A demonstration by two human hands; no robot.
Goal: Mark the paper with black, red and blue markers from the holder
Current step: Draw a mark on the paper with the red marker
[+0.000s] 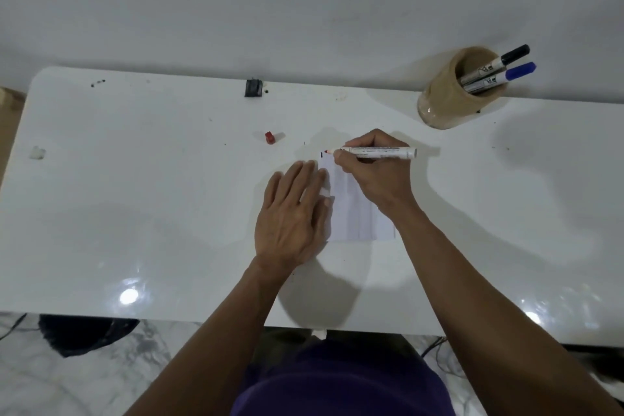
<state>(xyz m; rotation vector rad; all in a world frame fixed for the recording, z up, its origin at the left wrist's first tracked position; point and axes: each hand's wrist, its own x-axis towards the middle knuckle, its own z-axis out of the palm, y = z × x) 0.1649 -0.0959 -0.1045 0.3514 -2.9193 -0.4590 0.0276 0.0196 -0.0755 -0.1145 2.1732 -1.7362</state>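
A: What does the holder (pixel 449 101) have in it?

B: It stands at the upper right of the frame, near the far edge of the tabletop (pixel 135 196). Two capped markers lean out of it to the right: a black marker (pixel 499 62) above, and a blue marker (pixel 506 76) just under it, the two side by side.

A: And the red one?

B: The red marker (pixel 374 152) is in the right hand (pixel 371 176), near the middle of the frame. Its fingers are closed around the barrel, the marker lies almost level, and the red tip points left at the top left corner of the paper (pixel 354 213). A short dark mark sits just left of the tip.

A: Where is the paper?

B: Flat on the tabletop at the centre, partly covered by both hands. The left hand (pixel 290 213) lies palm down on its left edge, fingers stretched out and close together, gripping nothing.

A: Anything else about?

B: A red cap (pixel 269 137) lies alone to the upper left of the hands. Further up, at the far edge, there is a small black block (pixel 254 88). At the left edge lies a small white piece (pixel 37 153). Nothing stands between the hands and the holder.
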